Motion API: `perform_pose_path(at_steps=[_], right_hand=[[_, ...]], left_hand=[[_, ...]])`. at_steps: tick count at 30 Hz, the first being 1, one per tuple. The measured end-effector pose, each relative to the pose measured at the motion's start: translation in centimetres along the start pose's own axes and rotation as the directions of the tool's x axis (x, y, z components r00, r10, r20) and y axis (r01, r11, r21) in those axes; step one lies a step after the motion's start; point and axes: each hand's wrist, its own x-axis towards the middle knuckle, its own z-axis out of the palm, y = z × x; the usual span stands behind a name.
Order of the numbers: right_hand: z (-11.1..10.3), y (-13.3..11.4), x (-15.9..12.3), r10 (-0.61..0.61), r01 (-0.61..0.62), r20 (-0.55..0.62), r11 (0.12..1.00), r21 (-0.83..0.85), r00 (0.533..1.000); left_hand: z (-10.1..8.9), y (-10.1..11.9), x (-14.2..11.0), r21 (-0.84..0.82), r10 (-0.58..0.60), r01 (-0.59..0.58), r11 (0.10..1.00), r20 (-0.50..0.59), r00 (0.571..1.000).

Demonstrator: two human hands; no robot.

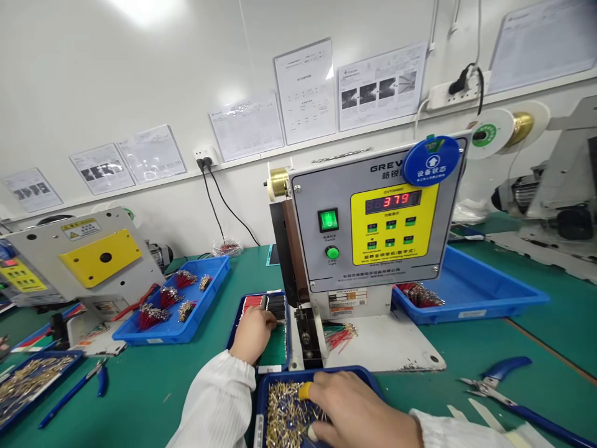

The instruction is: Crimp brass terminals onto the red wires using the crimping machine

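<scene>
Just in front of the grey machine (pixel 364 224), nearest the wearer: dark blue tray (pixel 262 398) heaped with loose brass-coloured terminals (pixel 284 414). Right hand (pixel 342 407) over that tray, palm down, thumb and forefinger apart, terminals visible between them; yellow cover on the forefinger.

At the machine's left foot, a narrow blue tray (pixel 231 339) of red lengths (pixel 252 301), black lengths (pixel 276 303) and green lengths (pixel 273 351). Left hand (pixel 255 330) reaches into it, fingers bent over the black and green — cannot tell whether anything is pinched. Blue-handled pliers (pixel 494 386) lie right of the machine, toward the wearer.

On the machine's base, a small pile of red and green leads (pixel 340 336). Its display (pixel 393 200) reads 379; a green switch (pixel 329 219) is lit.

Farther off, left of the machine, a blue tray (pixel 205 298) with red bundles (pixel 170 297); another such tray (pixel 489 305) behind its right side. Beyond the machine — wall, with printed sheets (pixel 382 87).
</scene>
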Motion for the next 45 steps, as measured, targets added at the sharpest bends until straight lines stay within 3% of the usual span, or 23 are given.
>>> perform_pose_path(at_steps=[6,16,20,30,37,42,45], right_hand=[[0.7,0.3,0.3,-0.023,0.023,0.006,1.000,-0.015,1.000],[-1.0,1.3,-0.4,0.037,-0.037,0.005,0.997,0.074,0.999],[-0.7,1.4,-0.3,0.011,-0.011,0.005,0.996,0.093,1.000],[0.3,1.5,-0.4,-0.029,0.029,-0.033,1.000,-0.011,0.999],[-1.6,1.4,-0.6,0.087,-0.088,0.018,0.995,0.045,0.996],[-2.9,2.1,-1.8,0.197,-0.207,0.147,0.977,0.050,0.969],[-2.7,2.2,-2.2,0.179,-0.190,0.207,0.981,0.037,0.962]], left_hand=[[0.0,0.2,-0.1,-0.007,0.008,-0.008,1.000,0.008,1.000],[-0.1,0.0,-0.2,0.002,0.023,-0.023,1.000,0.008,1.000],[-0.2,0.2,-0.3,0.009,0.036,-0.036,0.999,0.009,0.999],[-0.2,0.0,-0.5,0.023,0.055,-0.055,0.998,0.016,0.998],[-0.2,0.3,-0.2,0.088,0.084,-0.082,0.993,-0.024,0.996],[0.0,0.6,-0.2,0.118,0.104,-0.103,0.988,-0.004,0.995],[0.0,0.5,-0.1,0.127,0.102,-0.102,0.987,0.010,0.995]])
